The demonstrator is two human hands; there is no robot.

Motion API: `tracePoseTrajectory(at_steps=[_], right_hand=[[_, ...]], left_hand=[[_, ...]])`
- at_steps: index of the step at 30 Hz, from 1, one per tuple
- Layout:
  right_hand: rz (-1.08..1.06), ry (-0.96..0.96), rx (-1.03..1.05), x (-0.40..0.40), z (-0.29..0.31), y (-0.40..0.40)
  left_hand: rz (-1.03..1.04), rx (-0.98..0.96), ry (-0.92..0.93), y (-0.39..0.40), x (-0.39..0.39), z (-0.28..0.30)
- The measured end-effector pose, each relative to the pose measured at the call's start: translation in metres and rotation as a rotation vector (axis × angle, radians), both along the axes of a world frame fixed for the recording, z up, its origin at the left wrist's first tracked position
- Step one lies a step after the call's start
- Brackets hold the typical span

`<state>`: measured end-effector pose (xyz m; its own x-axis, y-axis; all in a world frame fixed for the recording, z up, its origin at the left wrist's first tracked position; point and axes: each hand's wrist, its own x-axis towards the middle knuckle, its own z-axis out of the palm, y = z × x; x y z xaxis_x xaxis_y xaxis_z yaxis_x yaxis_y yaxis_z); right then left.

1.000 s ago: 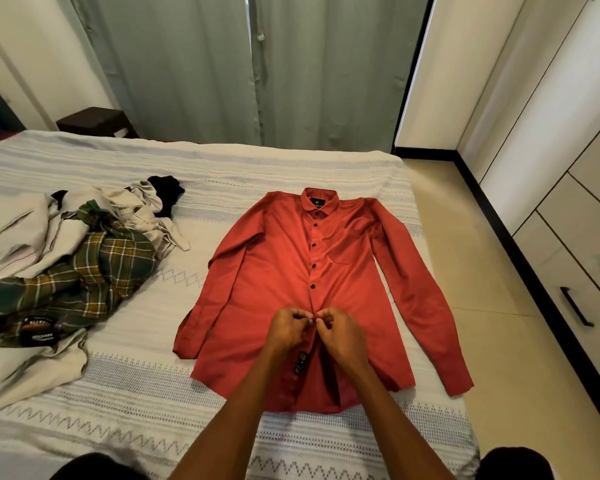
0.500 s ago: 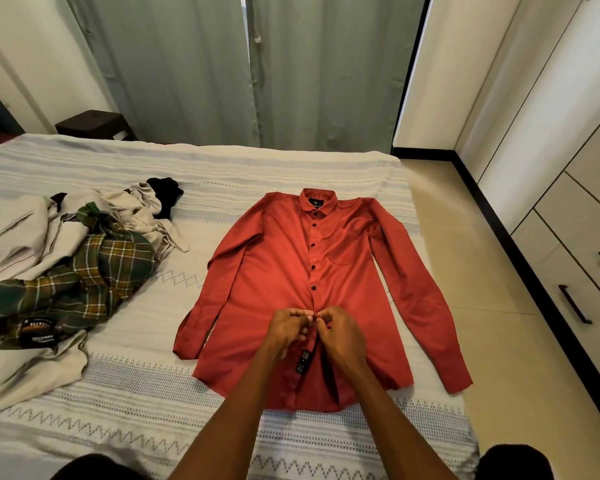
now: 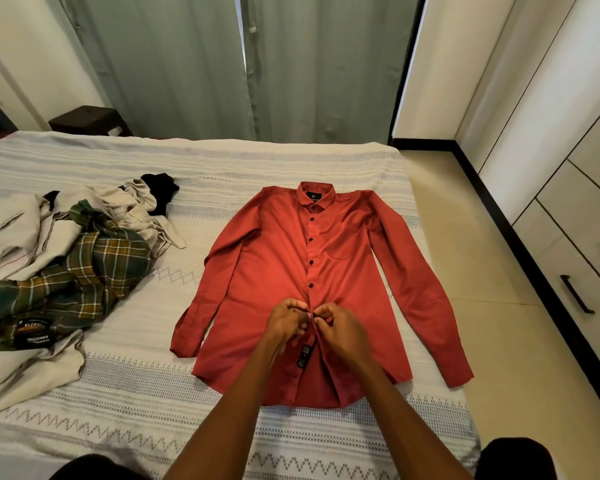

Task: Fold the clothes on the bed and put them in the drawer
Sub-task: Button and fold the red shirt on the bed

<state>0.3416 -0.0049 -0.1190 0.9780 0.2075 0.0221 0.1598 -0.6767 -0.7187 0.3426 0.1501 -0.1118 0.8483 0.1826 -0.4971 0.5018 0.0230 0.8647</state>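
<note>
A red long-sleeved shirt (image 3: 278, 265) lies flat, front up, on the bed (image 3: 125, 403), collar away from me and both sleeves spread at its sides. Its upper buttons are closed; the lower front below my hands hangs apart, showing a black label. My left hand (image 3: 286, 322) and my right hand (image 3: 342, 329) meet at the button strip about two thirds down, each pinching one edge of the shirt's front. A pile of unfolded clothes (image 3: 63, 268), with a green plaid piece, beige pieces and something black, lies on the left of the bed.
White drawers with black handles (image 3: 577, 299) line the wall on the right, across a strip of tiled floor (image 3: 499, 306). Grey curtains (image 3: 250, 64) hang behind the bed. A dark bedside stand (image 3: 87, 120) is at the far left corner.
Both hands stay at the same spot on the button strip, with only small finger movements. The shirt and the pile have not shifted.
</note>
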Motion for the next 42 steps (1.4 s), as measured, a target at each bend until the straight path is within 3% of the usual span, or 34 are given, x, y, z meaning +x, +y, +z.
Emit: tracePoseTrajectory(at_steps=[9, 15, 22, 28, 38, 40, 42], right_hand=[[0.056, -0.110, -0.120, -0.001, 0.001, -0.001], [0.041, -0.035, 0.005, -0.002, 0.004, -0.001], [-0.030, -0.121, -0.085, -0.039, 0.008, -0.005], [-0.016, 0.014, -0.418, -0.082, -0.003, -0.005], [-0.095, 0.026, -0.433, -0.086, 0.002, -0.009], [-0.118, 0.064, -0.402, -0.087, 0.003, -0.010], [-0.161, 0.105, -0.345, -0.085, 0.006, -0.010]], left_hand=[[-0.172, 0.159, -0.175, 0.006, 0.000, -0.001], [-0.024, 0.231, -0.210, -0.003, -0.012, -0.015], [-0.028, 0.431, -0.342, 0.003, -0.042, -0.021], [-0.415, 0.699, -0.258, 0.006, -0.084, -0.026], [-0.491, 1.272, -0.279, -0.016, -0.102, -0.018], [-0.454, 1.246, -0.266, -0.019, -0.105, -0.018], [-0.391, 1.072, -0.224, -0.018, -0.100, -0.017]])
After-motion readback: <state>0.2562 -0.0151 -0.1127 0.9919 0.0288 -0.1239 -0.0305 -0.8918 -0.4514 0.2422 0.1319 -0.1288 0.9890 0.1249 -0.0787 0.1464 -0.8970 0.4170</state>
